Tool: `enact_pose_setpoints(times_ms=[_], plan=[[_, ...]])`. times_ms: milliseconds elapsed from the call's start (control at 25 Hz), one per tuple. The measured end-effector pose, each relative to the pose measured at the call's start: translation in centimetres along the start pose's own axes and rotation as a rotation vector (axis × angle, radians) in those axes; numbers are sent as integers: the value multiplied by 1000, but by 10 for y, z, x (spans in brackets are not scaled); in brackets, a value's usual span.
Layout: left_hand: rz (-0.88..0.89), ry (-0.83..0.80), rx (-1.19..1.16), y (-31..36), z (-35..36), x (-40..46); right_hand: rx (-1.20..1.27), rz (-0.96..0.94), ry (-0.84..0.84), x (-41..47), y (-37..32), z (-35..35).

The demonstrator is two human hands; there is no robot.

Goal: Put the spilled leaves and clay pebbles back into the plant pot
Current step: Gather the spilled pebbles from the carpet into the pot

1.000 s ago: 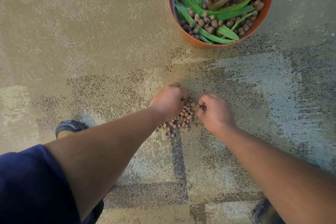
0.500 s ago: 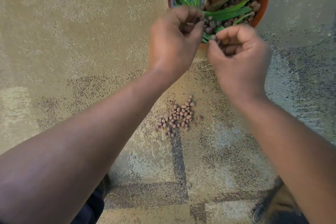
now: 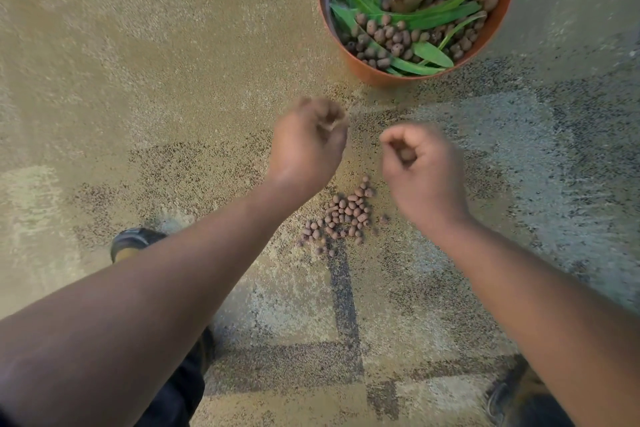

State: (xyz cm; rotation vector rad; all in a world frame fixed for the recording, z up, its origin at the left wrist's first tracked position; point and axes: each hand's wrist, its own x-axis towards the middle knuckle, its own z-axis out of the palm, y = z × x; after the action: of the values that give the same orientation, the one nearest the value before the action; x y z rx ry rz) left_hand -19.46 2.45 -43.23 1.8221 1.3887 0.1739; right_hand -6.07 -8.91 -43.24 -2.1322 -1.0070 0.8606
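Observation:
A terracotta plant pot (image 3: 367, 74) stands at the top right, holding green leaves (image 3: 431, 15) and clay pebbles (image 3: 389, 36). A small heap of spilled clay pebbles (image 3: 346, 215) lies on the carpet between my forearms. My left hand (image 3: 306, 146) hovers above and left of the heap, blurred, its fingers curled in. My right hand (image 3: 420, 166) hovers just right of the heap, fingertips bunched toward the thumb. I see nothing clearly held in either hand. Both hands are below the pot and apart from it.
The floor is patterned beige and grey carpet (image 3: 156, 62). My left shoe (image 3: 133, 241) shows at the left, and my right shoe (image 3: 498, 399) at the bottom right. Dark trouser cloth (image 3: 180, 392) lies under my left forearm.
Both hands lifted pebbles from the heap up to the pot's rim, then came back down. They now hover over the carpet near the heap, and more pebbles lie in the pot.

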Motion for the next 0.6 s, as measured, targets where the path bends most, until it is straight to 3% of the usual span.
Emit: enact_pose_setpoints(times_ms=[120, 200, 440, 600], plan=[[-159, -337, 158, -40, 13, -21, -251, 157, -342, -22, 30, 24], [-161, -456, 200, -51, 20, -29, -319, 148, -451, -25, 39, 34], [-25, -487, 353, -49, 32, -37, -506, -134, -534, -16, 37, 43], [37, -528, 419, -45, 35, -39, -530, -190, -559, -16, 35, 38]])
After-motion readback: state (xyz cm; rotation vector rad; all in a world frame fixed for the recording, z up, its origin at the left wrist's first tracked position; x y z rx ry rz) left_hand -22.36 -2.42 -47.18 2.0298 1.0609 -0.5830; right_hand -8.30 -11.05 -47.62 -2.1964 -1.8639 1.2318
